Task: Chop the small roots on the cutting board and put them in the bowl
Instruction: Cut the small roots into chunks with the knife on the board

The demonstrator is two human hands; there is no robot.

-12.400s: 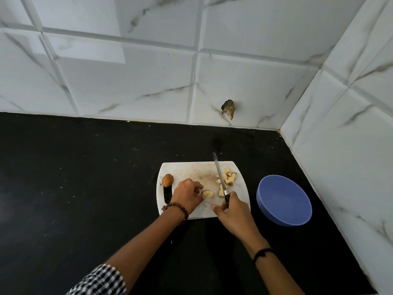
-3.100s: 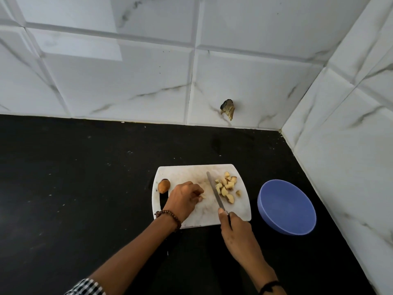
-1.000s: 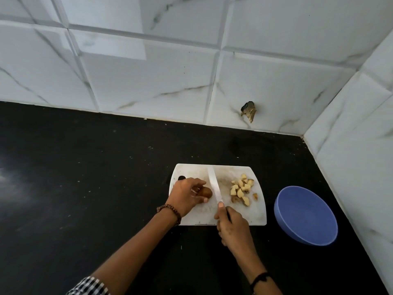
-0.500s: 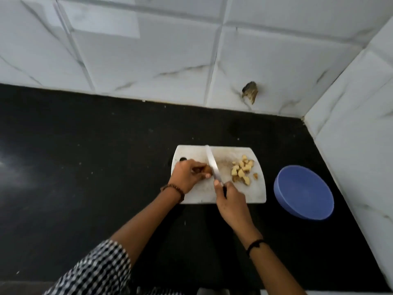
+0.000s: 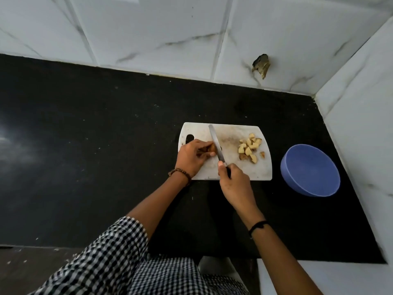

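Note:
A white cutting board [image 5: 231,133] lies on the black counter. On its left part my left hand [image 5: 191,157] pinches a small brown root [image 5: 62,148], mostly hidden by my fingers. My right hand [image 5: 232,182] grips the dark handle of a knife [image 5: 217,146]; the blade lies across the board against the root's right side. A pile of pale chopped pieces [image 5: 249,150] sits on the board's right part. The blue bowl [image 5: 310,170] stands to the right of the board, and I see nothing in it.
White marble-look tiled walls close the back and the right side, meeting in a corner near the bowl. A chipped hole [image 5: 261,65] marks the back wall. The black counter [image 5: 85,145] stretches far to the left; its front edge runs below my arms.
My left hand took the whole root from the board's left edge and brought it under the knife. The blade now rests against it. The camera tilted further down.

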